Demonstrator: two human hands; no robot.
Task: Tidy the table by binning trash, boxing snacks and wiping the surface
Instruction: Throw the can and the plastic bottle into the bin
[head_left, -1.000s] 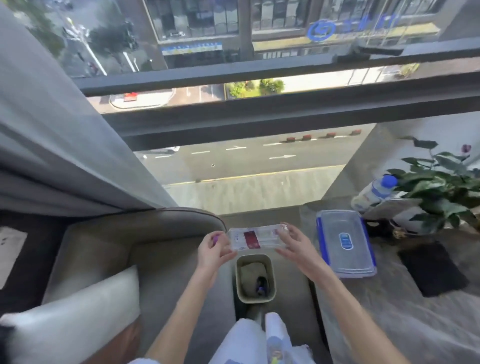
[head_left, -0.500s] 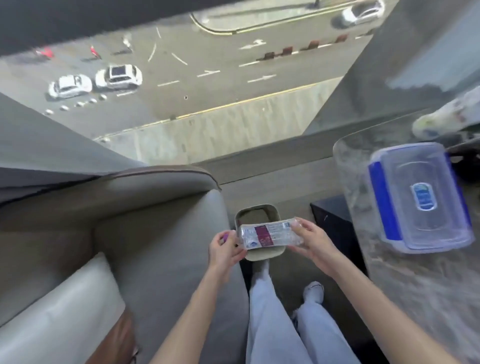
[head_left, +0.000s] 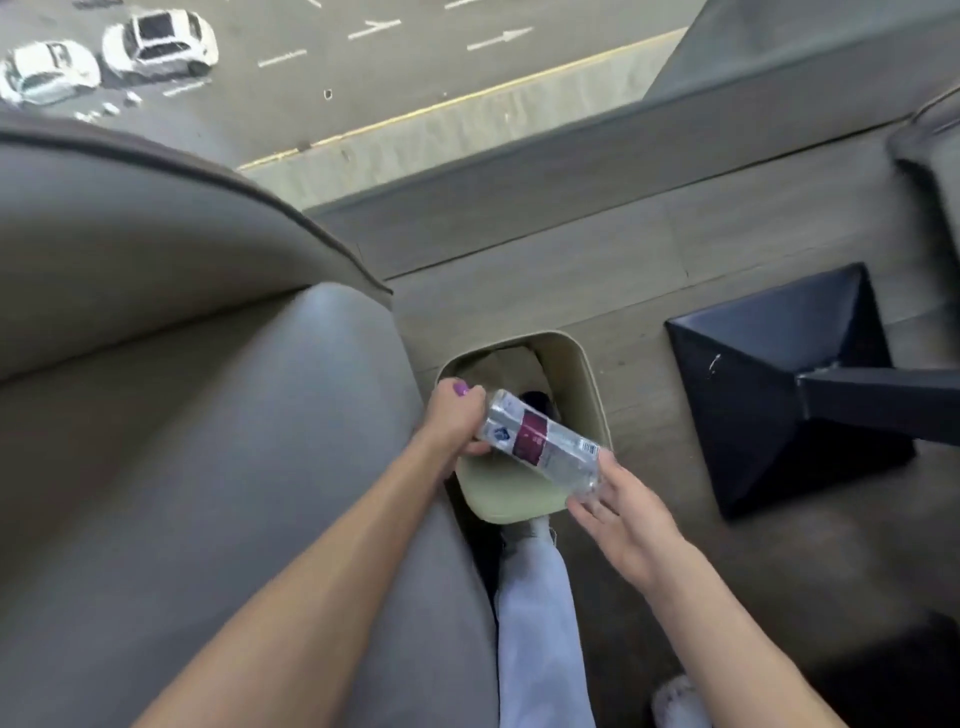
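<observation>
A clear plastic bottle (head_left: 543, 448) with a dark red label lies tilted over the mouth of a small beige bin (head_left: 582, 384) on the floor. My left hand (head_left: 454, 423) grips its upper end. My right hand (head_left: 621, 514) touches its lower end with fingers spread, the fingertips just under the bottle's base. Inside the bin I see a crumpled beige liner and a dark item. The table top, the snack box and the cloth are out of view.
A grey armchair (head_left: 182, 415) fills the left side, close against the bin. The table's black pyramid base (head_left: 784, 384) and its post stand on the wooden floor to the right. My light trouser leg (head_left: 535, 613) and shoe are below the bin. A window is ahead.
The view has dropped down onto the bin. The bottle has gone from level in both hands to tilted over the bin's mouth, and my right hand has loosened to the fingertips.
</observation>
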